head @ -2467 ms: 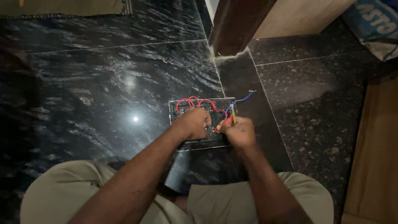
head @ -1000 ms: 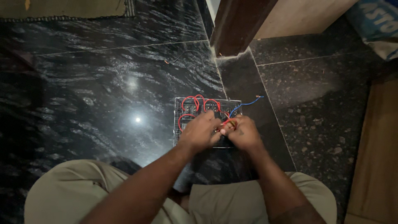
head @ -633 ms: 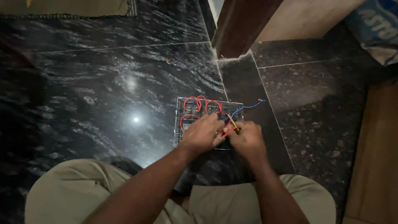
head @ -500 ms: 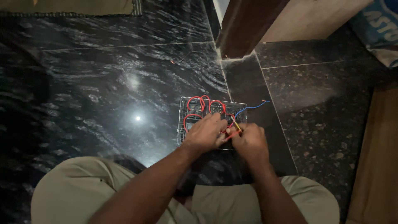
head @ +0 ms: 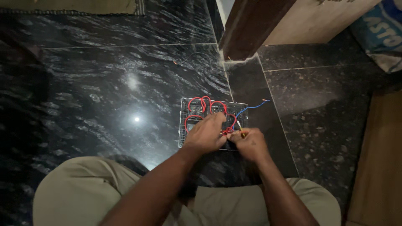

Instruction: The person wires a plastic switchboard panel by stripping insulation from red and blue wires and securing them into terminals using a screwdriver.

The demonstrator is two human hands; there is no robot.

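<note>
Both hands have slid slightly lower on the panel (head: 212, 123) — it lies on the floor (head: 104, 83). Left hand (head: 206, 134) presses it; right hand (head: 250, 144) pinches a tool (head: 240, 127) among red wires (head: 204, 104).

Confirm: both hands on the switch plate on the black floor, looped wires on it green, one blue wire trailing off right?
Not quite. The head view shows the looped wires on the switch plate are red, not green. Left hand, right hand, black floor and blue wire fit.

A switch plate (head: 211, 121) is lying on the floor (head: 104, 83) before the knees. Both hands are resting on it, left hand (head: 206, 134) beside right hand (head: 250, 144). A post (head: 251, 25) is standing behind.
</note>
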